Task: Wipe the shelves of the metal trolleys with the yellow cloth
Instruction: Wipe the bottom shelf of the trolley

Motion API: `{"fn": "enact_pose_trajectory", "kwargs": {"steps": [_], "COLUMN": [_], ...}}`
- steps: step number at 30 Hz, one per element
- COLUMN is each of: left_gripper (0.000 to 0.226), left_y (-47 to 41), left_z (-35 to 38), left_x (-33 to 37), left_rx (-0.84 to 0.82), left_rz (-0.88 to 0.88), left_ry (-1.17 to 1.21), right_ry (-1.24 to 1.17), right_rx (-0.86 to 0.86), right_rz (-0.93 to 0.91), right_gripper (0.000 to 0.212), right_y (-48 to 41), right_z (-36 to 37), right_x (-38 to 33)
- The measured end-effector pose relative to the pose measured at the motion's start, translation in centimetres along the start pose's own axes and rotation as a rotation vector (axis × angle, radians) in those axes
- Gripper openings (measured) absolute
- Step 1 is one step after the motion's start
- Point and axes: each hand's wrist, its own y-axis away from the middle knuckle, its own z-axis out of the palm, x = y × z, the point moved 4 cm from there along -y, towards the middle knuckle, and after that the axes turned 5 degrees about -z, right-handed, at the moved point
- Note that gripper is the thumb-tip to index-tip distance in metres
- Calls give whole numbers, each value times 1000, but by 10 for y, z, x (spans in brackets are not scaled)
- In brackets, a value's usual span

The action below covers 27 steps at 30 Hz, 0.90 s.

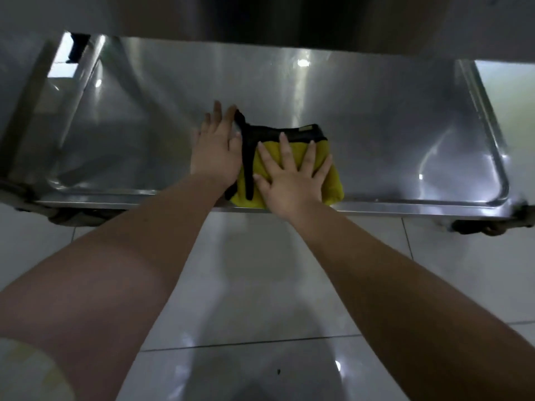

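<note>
I am pressing my right hand (pixel 291 180), fingers spread flat, on the yellow cloth (pixel 333 180) near the metal shelf's (pixel 390 125) front edge. My left hand (pixel 215 149) is lying flat beside it.

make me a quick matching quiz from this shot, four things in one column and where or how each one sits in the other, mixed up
Things
1. left hand
2. right hand
3. yellow cloth
4. caster wheel

Places or states
a. spread flat on top of the cloth
b. below the right front corner of the shelf, by the floor
c. folded, black trim, near the shelf's front edge
d. fingers straight, on bare metal beside the cloth

Pairs: 1-d, 2-a, 3-c, 4-b
</note>
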Motion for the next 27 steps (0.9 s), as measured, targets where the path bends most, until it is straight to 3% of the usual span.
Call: {"fn": "enact_pose_trajectory", "kwargs": {"steps": [2,4,6,8,12,17,22,27], "left_gripper": [58,60,58,56,56,57,59,55], "left_y": [7,21,42,58,40,-9,1,-3], "left_z": [2,17,45,68,63,15,-11,-43], "left_x": [21,57,87,95,65,-15,-60,-112], "left_rx": [15,-27,-136,-222,-201,-123,-101,-30], "left_rz": [-22,119,237,225,182,-17,6,-170], "left_ry": [-7,-153,-295,-402,-445,-428,-453,-404], "right_ry": [-155,-281,-454,-516,-305,47,46,85], "right_rx": [125,291,260,172,130,16,14,68], "right_rz": [0,21,93,119,94,158,61,77], "right_gripper": [55,49,47,48,55,58,63,63], "right_y": [-2,-1,5,12,11,0,-28,-28], "right_z": [-16,-33,-33,-20,-8,0,3,9], "right_x": [20,56,87,91,82,61,15,16]}}
